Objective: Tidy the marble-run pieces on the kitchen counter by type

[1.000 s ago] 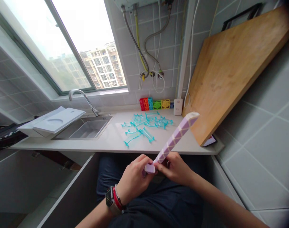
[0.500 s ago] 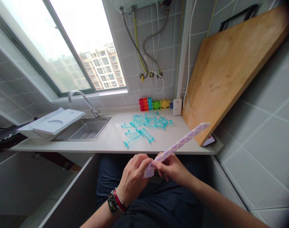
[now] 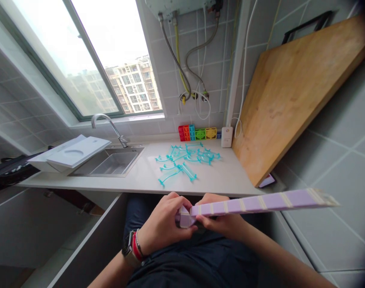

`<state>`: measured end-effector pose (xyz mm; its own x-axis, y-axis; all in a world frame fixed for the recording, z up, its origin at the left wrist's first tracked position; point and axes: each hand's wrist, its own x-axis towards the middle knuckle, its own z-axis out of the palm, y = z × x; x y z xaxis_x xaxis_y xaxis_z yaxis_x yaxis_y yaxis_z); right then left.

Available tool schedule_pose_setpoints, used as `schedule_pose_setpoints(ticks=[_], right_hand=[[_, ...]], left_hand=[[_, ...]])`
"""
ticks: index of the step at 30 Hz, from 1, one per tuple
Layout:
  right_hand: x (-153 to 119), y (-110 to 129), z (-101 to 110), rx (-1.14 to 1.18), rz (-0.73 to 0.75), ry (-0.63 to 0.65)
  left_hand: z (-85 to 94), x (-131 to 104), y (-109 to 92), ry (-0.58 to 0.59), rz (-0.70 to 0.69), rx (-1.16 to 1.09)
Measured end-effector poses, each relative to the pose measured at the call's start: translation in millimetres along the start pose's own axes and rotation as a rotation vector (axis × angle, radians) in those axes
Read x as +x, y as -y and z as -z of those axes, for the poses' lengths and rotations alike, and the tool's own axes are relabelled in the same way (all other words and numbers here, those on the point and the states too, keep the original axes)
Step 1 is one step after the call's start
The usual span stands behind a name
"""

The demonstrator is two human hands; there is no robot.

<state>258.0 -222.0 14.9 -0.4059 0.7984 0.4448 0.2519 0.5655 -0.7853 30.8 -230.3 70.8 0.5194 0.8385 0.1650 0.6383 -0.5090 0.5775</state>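
Note:
A long purple strip with pale bands [image 3: 248, 204] extends to the right, nearly level, above my lap. My left hand [image 3: 167, 218] is closed around its short, blocky left end. Close beside it, my right hand [image 3: 220, 216] grips the strip from behind and below, thumb on the near side. Beyond both hands, several translucent turquoise plastic pieces [image 3: 186, 156] lie scattered on the white counter [image 3: 146, 182]. Red, orange, blue, green and yellow blocks [image 3: 200, 133] stand in a row by the wall.
A sink [image 3: 113, 163] with a faucet [image 3: 110, 123] is at the left, a white box [image 3: 80, 150] beside it. A large wooden board [image 3: 293, 96] leans at the right. A white plug device [image 3: 227, 137] stands by the wall. Hoses hang above.
The purple strip's free end has swung down and toward me, from slanting up to nearly level. My left hand has shifted slightly left, and the camera view has moved a little.

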Motion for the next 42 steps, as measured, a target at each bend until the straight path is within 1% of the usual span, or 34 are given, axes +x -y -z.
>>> schedule_pose_setpoints(ticks=[2,4,7,9,11,13,14,16,17,19,22,25,27,29,32,34,38,42], right_hand=[[-0.2,-0.5,0.7,-0.031,0.046,0.022],[-0.6,0.3,2.6,0.020,0.046,0.042],[-1.3,2.4,6.5,0.182,-0.007,0.089],[-1.3,3.5,8.6,0.324,-0.036,0.164],[-0.9,3.6,9.3,0.480,-0.031,0.270],[-0.3,2.2,8.6,0.616,-0.024,0.369],[-0.2,0.9,7.8,0.671,-0.029,0.407],[-0.7,-2.9,5.3,0.771,-0.079,0.449],[-1.2,-5.0,3.7,0.828,-0.125,0.450],[-2.6,-8.6,-0.4,0.930,-0.232,0.419],[-3.7,-10.0,-8.5,0.971,-0.381,0.345],[-2.8,-7.5,-17.3,0.969,-0.479,0.224],[-1.9,-5.5,-21.4,1.009,-0.538,0.126],[-1.4,-4.0,-23.1,1.059,-0.581,0.049],[-2.1,-2.7,-22.0,1.105,-0.589,-0.023],[-3.0,-2.2,-20.5,1.102,-0.571,-0.031],[-3.2,-1.6,-18.2,1.045,-0.539,-0.058],[-1.8,2.1,-14.0,0.860,-0.472,-0.101]], left_hand=[[-3.2,-0.4,-0.8,-0.004,-0.005,-0.046],[-3.3,-1.7,-0.6,0.049,0.001,-0.157],[2.3,-4.0,1.7,0.141,0.008,-0.347],[5.7,-4.6,4.0,0.225,-0.027,-0.470],[5.1,-3.6,7.3,0.326,-0.067,-0.601],[-1.0,-0.8,12.3,0.412,-0.076,-0.759],[-5.7,1.1,15.6,0.436,-0.068,-0.845],[-16.9,5.3,23.5,0.458,-0.044,-1.012],[-22.4,7.3,27.7,0.456,-0.028,-1.076],[-31.0,10.4,35.4,0.416,0.011,-1.150],[-36.2,11.7,41.3,0.296,0.061,-1.147],[-35.3,9.0,37.6,0.187,0.078,-1.043],[-34.3,6.2,31.5,0.091,0.076,-0.936],[-34.3,3.7,25.4,-0.008,0.019,-0.838],[-35.7,2.3,20.6,-0.074,-0.121,-0.741],[-36.8,2.9,20.5,-0.098,-0.167,-0.683],[-37.0,4.3,21.1,-0.134,-0.144,-0.603],[-33.7,1.7,15.9,-0.162,-0.055,-0.546]])
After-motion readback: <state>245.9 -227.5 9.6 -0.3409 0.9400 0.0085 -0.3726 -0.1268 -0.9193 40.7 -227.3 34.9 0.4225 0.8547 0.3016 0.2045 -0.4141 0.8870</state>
